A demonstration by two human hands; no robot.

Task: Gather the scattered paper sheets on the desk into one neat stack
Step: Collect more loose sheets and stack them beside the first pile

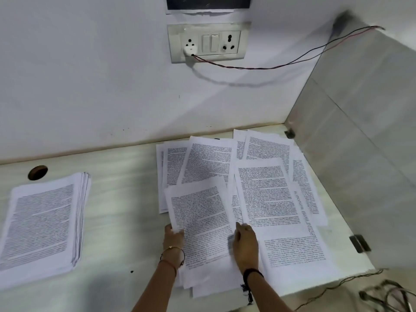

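Your left hand [173,237] pinches the left edge of the nearest sheet [199,212], while your right hand [245,245] lies fairly flat on its right edge, gripping nothing, likely to steady it; the 2 hands bracket 1 sheet so it can come clear of the loose sheets [265,190] fanned over the right corner of the table [126,199]. The stack [42,221] sits well apart at the left; this sheet probably belongs there.
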